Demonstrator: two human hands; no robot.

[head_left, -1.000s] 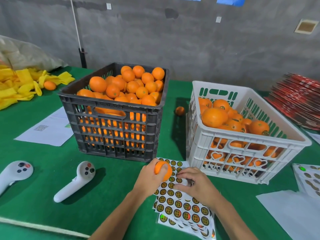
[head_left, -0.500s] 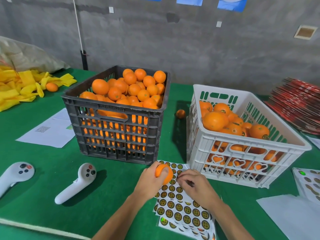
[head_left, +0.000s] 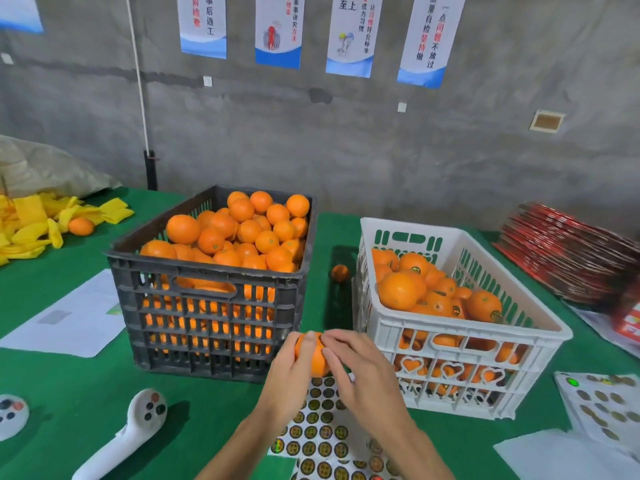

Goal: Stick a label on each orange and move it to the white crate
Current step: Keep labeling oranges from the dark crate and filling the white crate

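Orange fruit (head_left: 313, 358) in curled left hand (head_left: 294, 372), right hand (head_left: 360, 372) fingertips on it.

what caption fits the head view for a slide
Both hands hold an orange between two crates.

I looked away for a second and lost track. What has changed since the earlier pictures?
The right hand left the sticker sheet and came up to the orange, its fingers now on the fruit. The left hand still grips that orange, raised slightly. Both crates stayed put.
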